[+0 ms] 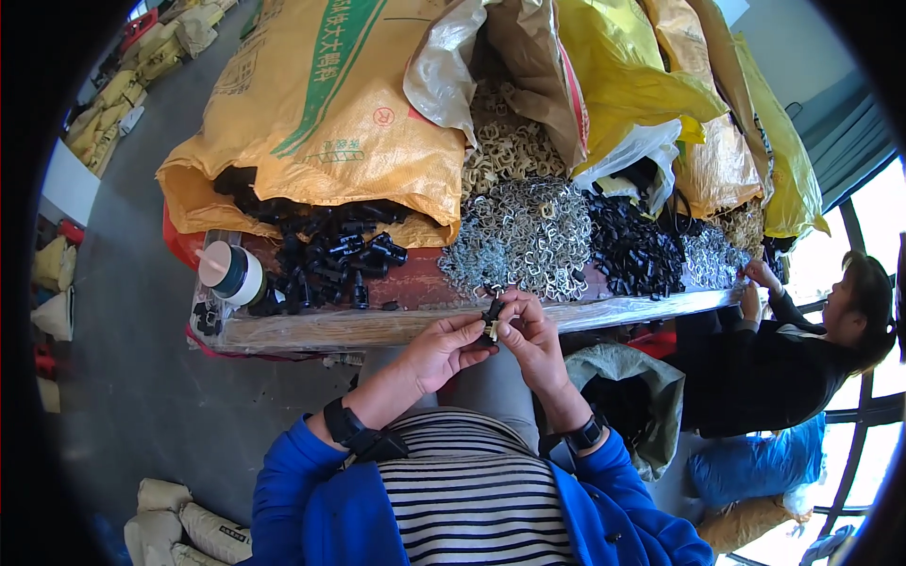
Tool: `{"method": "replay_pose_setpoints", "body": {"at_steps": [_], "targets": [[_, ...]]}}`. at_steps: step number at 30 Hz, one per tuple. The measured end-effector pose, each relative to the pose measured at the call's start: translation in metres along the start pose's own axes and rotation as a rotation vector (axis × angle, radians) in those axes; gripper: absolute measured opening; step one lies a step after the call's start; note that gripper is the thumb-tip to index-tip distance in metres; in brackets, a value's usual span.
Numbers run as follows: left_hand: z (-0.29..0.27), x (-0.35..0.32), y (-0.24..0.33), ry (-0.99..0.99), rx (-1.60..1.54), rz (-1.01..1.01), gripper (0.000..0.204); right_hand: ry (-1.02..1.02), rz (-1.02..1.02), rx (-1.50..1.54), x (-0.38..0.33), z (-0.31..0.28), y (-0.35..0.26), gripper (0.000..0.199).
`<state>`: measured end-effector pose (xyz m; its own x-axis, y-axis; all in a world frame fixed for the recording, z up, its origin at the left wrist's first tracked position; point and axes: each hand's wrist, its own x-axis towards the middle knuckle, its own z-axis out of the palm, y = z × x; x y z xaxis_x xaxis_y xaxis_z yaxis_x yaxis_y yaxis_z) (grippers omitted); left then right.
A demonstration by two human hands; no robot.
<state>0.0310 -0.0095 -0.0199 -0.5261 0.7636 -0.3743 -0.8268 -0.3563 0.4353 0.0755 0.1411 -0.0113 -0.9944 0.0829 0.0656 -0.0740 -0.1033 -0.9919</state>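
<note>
Both my hands meet just below the table's front edge, around a small black plastic part [491,311] with a pale cream piece [493,329] at its lower end. The fingers of my left hand [442,351] pinch the black part from one side. My right hand [531,340] has thumb and fingertips closed at the cream piece. Straight beyond them lies a heap of small silvery metal clips [528,231]. To its left, black plastic parts [330,255] spill from the mouth of an orange woven sack [377,160].
A lidded bottle [231,272] stands at the table's left corner. Behind the metal heap are cream clips [514,141]; small black pieces [634,245] lie to the right. Yellow sacks [613,66] line the back. Another person [774,363] works at the right. An open sack [651,396] stands beside my right leg.
</note>
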Motion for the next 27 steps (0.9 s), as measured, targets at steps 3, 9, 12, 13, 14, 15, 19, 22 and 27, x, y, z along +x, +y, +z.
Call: {"method": "replay_pose_setpoints", "body": {"at_steps": [3, 9, 12, 13, 14, 15, 19, 22, 27], "targets": [[0.001, -0.006, 0.0, 0.02, 0.005, 0.016, 0.019, -0.019, -0.026, -0.095, -0.003, 0.003, -0.001, 0.011], [-0.006, -0.008, -0.004, 0.004, -0.01, -0.017, 0.018, -0.107, -0.101, -0.238, 0.002, 0.001, -0.011, 0.013], [-0.008, -0.005, -0.002, 0.017, -0.016, -0.025, 0.018, -0.154, -0.122, -0.329, 0.011, -0.001, -0.019, 0.014], [-0.009, -0.004, -0.002, 0.025, -0.018, -0.03, 0.018, -0.178, -0.131, -0.374, 0.013, -0.001, -0.02, 0.015], [-0.011, -0.002, -0.003, 0.03, -0.022, -0.036, 0.018, -0.177, -0.124, -0.371, 0.014, -0.002, -0.019, 0.015], [-0.013, 0.001, -0.004, 0.03, -0.016, -0.039, 0.018, -0.167, -0.107, -0.368, 0.015, -0.002, -0.017, 0.015], [-0.019, 0.01, -0.005, 0.045, -0.008, -0.058, 0.019, -0.151, -0.029, -0.36, 0.021, -0.007, -0.011, 0.016], [-0.019, 0.015, -0.005, 0.064, -0.01, -0.075, 0.019, -0.159, 0.043, -0.362, 0.024, -0.012, -0.007, 0.016], [-0.017, 0.021, -0.006, 0.127, 0.013, -0.072, 0.019, -0.095, 0.101, -0.221, 0.024, -0.015, 0.002, 0.015]]}}
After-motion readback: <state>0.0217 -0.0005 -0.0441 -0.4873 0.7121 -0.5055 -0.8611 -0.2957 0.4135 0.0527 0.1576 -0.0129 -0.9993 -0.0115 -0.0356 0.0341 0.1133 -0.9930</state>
